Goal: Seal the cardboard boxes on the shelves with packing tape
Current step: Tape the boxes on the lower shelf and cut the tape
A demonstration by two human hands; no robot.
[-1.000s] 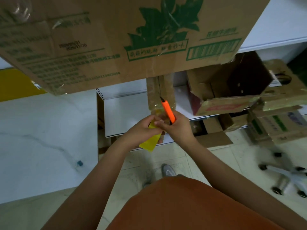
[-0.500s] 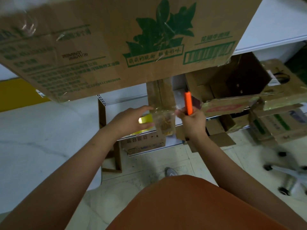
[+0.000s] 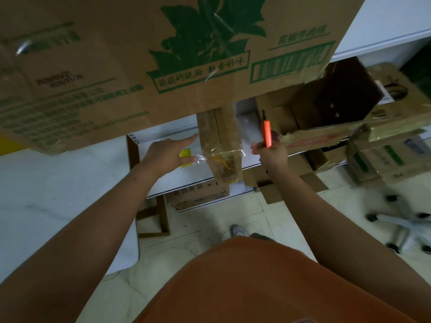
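The big cardboard box (image 3: pixel 163 66) with the green leaf print fills the top of the view, and everything below is placed against it. A narrow flap (image 3: pixel 218 134) of brown card hangs from its lower edge, and a strip of clear packing tape (image 3: pixel 220 155) crosses that flap, with loose ends sticking out on both sides.

The left hand (image 3: pixel 171 155), just left of the flap, has its fingers stretched out; the forefinger points at the flap's edge and the thumb seems to touch the tape's left end. Something yellow (image 3: pixel 185 155) shows behind that hand; I cannot tell whether it is held. The right hand (image 3: pixel 270 155), just right of the flap, is closed round an orange utility knife (image 3: pixel 267 136) with the tip pointing up toward the box's lower edge.

Risks, as I judge them: the free tape ends could curl back and stick to themselves or to the fingers, leaving a wrinkled seal that does not hold the flap. The flap hangs free, so pressing on it with nothing behind could fold it instead of bonding the tape. The knife sits near the taut strip and the other hand, and a careless sweep could nick a finger or slice the card. To the right of the box, an opened box (image 3: pixel 326 113) on the white shelf (image 3: pixel 186 180) stands close to the knife hand, and an elbow swing could knock it
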